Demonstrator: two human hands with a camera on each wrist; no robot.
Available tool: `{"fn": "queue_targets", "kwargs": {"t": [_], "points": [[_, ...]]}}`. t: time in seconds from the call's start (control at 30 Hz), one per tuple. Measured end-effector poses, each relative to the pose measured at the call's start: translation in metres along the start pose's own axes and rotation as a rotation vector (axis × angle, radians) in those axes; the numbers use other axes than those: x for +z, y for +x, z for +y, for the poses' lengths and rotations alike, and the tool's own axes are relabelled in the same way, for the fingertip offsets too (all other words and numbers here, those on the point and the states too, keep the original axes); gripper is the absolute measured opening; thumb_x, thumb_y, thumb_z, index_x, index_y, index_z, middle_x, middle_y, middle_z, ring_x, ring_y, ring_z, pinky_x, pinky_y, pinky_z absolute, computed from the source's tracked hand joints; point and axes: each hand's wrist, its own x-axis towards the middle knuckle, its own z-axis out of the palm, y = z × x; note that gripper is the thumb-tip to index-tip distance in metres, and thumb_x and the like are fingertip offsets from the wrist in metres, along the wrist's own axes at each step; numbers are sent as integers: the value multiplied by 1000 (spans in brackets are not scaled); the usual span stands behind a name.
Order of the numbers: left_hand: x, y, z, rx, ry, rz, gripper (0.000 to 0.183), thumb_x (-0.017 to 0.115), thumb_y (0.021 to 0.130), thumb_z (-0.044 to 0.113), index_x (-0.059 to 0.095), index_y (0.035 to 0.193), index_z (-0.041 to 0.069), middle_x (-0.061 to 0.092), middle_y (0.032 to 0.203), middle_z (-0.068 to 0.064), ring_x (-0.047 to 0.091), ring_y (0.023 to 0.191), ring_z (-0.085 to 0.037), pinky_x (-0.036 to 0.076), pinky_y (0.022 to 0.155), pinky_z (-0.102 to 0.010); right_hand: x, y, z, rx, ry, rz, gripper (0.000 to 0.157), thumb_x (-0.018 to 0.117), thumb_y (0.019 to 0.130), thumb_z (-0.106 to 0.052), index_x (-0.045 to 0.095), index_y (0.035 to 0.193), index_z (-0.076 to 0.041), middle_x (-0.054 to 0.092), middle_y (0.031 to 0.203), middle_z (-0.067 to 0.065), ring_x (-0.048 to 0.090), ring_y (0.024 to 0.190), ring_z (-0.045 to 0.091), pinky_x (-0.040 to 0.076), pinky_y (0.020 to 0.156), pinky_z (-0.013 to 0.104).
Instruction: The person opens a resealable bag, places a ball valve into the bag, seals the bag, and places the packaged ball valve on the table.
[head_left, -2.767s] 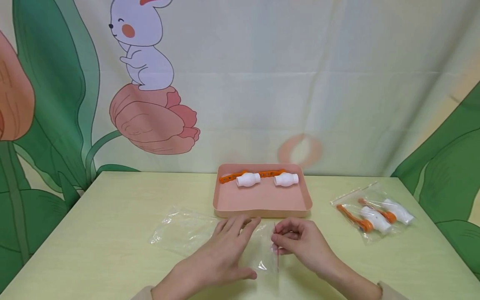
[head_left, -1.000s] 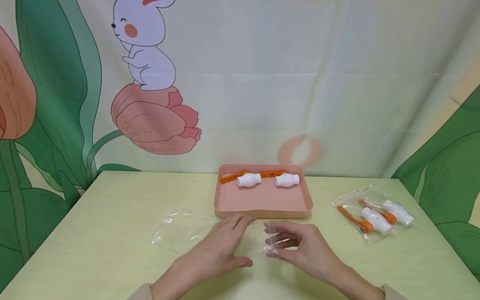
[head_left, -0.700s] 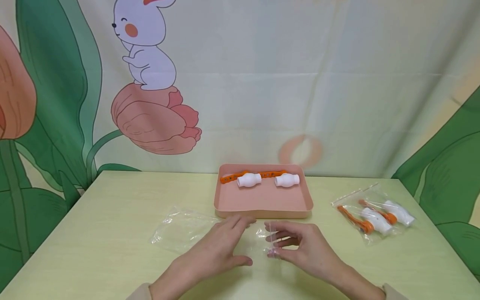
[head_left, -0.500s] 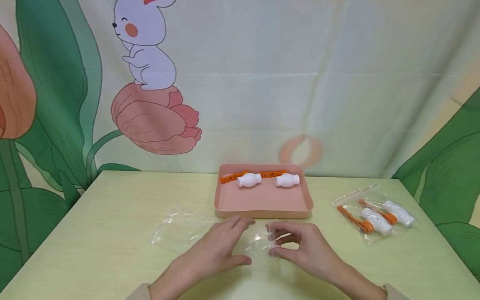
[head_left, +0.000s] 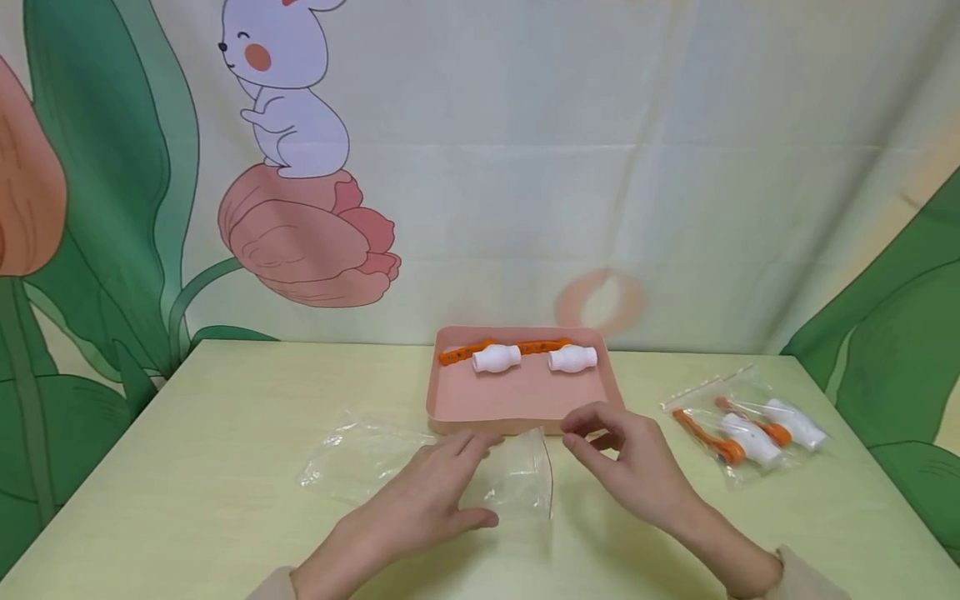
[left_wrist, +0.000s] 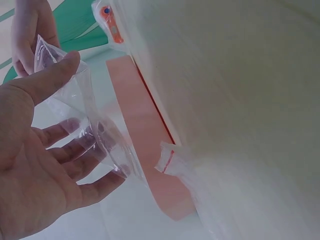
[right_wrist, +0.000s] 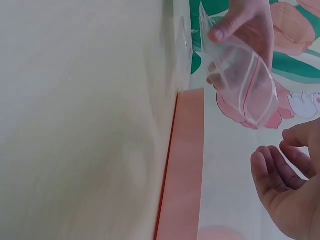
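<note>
My left hand (head_left: 416, 500) holds a clear zip-lock bag (head_left: 521, 479) near the front of the tray, thumb on one side and bent fingers on the other. The bag's mouth, edged with a red line, points right. In the right wrist view the bag (right_wrist: 250, 82) hangs in the air from that hand, its lips slightly parted. My right hand (head_left: 637, 462) is off to the right of the mouth, beside the tray's front right corner. Its fingers are loosely bent, thumb close to the index finger, and nothing is between them.
A pink tray (head_left: 517, 408) at the back holds two white pipe fittings (head_left: 497, 359) and orange handles (head_left: 461, 354). Another clear bag (head_left: 352, 458) lies flat on the table at left. At right lie bagged white fittings with orange handles (head_left: 750, 437).
My right hand has let go of the bag's mouth and moved right and toward the tray. The bag stays in my left hand, which has barely moved.
</note>
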Motion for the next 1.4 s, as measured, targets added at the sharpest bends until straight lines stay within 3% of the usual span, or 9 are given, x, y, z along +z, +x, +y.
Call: {"fn": "queue_targets", "kwargs": {"t": [0.2, 0.3, 0.73, 1.03, 1.17, 1.2, 1.3, 1.4], "points": [[-1, 0, 2, 6, 12, -9, 77, 86, 85, 32, 46, 147, 9, 55, 141, -4, 57, 123, -20, 46, 104, -50, -10, 20, 8, 154, 15, 4, 11, 72, 97, -9, 71, 107, -5, 70, 100, 4, 67, 94, 19, 58, 80, 30], [-1, 0, 4, 12, 19, -20, 76, 86, 86, 32, 47, 146, 8, 56, 139, -4, 57, 122, -20, 46, 103, -49, -13, 30, 16, 186, -23, -22, 15, 72, 97, -10, 70, 110, -3, 69, 103, 5, 66, 96, 20, 57, 84, 31], [-3, -4, 8, 42, 52, -32, 74, 85, 86, 33, 48, 145, 8, 58, 132, -5, 57, 120, -18, 49, 100, -47, -10, 66, 36, 147, -204, -173, 24, 70, 96, -12, 68, 116, 1, 69, 112, 12, 65, 105, 31, 57, 89, 43], [-3, -6, 8, 41, 71, -44, 74, 84, 87, 35, 48, 145, 7, 57, 132, -4, 54, 122, -18, 48, 101, -47, -10, 92, 45, -25, -435, -299, 27, 64, 93, -2, 65, 116, 13, 68, 117, 24, 63, 113, 41, 49, 100, 54], [-2, -6, 7, 43, 79, -50, 74, 84, 87, 35, 48, 146, 8, 57, 129, -3, 54, 120, -17, 48, 100, -46, -11, 103, 53, 11, -508, -349, 33, 63, 93, -4, 62, 120, 15, 65, 122, 28, 61, 118, 43, 48, 101, 55], [-2, -7, 7, 44, 80, -51, 74, 84, 87, 35, 48, 146, 8, 58, 128, -3, 54, 119, -17, 48, 100, -46, -11, 105, 55, 25, -526, -359, 34, 64, 93, -5, 61, 121, 15, 65, 123, 28, 61, 117, 43, 49, 101, 55], [-1, -7, 7, 47, 81, -55, 75, 84, 87, 35, 48, 146, 8, 58, 127, -3, 54, 117, -17, 49, 99, -45, -10, 112, 62, 27, -535, -345, 27, 66, 94, -5, 64, 116, 10, 69, 107, 22, 65, 95, 35, 54, 86, 47], [0, -6, 7, 46, 80, -61, 75, 84, 87, 35, 48, 146, 9, 58, 128, -3, 54, 118, -17, 48, 100, -45, -11, 119, 67, 23, -495, -319, 16, 70, 92, -2, 67, 107, 3, 65, 89, 15, 54, 76, 26, 47, 70, 39]]}}
